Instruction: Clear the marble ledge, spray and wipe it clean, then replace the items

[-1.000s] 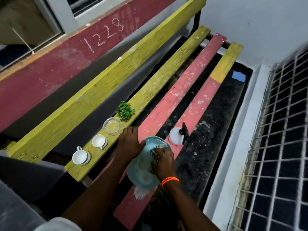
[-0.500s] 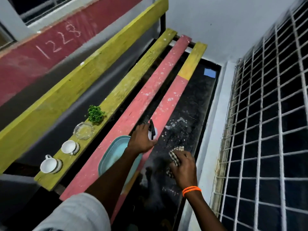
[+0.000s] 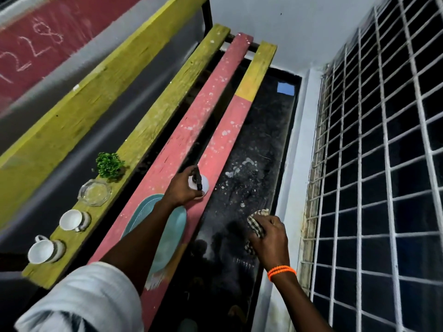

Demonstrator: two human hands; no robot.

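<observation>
The black marble ledge (image 3: 261, 149) runs along the barred window, with pale spots on its middle. My right hand (image 3: 269, 238) holds a checked cloth (image 3: 257, 225) pressed on the ledge's near part. My left hand (image 3: 183, 188) grips a white spray bottle (image 3: 203, 183) with a black nozzle, standing on the pink bench slat (image 3: 215, 97). A teal plate (image 3: 178, 224) lies on the pink slats, partly under my left arm. On the yellow slat (image 3: 167, 116) stand two white cups (image 3: 70, 219) (image 3: 40, 251), a glass dish (image 3: 94, 192) and a small green plant (image 3: 109, 164).
A white metal window grille (image 3: 383, 164) rises right of the ledge. A blue patch (image 3: 285, 88) lies at the ledge's far end. The bench back has a yellow board (image 3: 84, 97) and a red board (image 3: 48, 44) with chalk digits. White wall closes the far end.
Both hands left the teal plate. My left hand went to the spray bottle and closed on it. My right hand carried the cloth onto the black ledge. The view swung right.
</observation>
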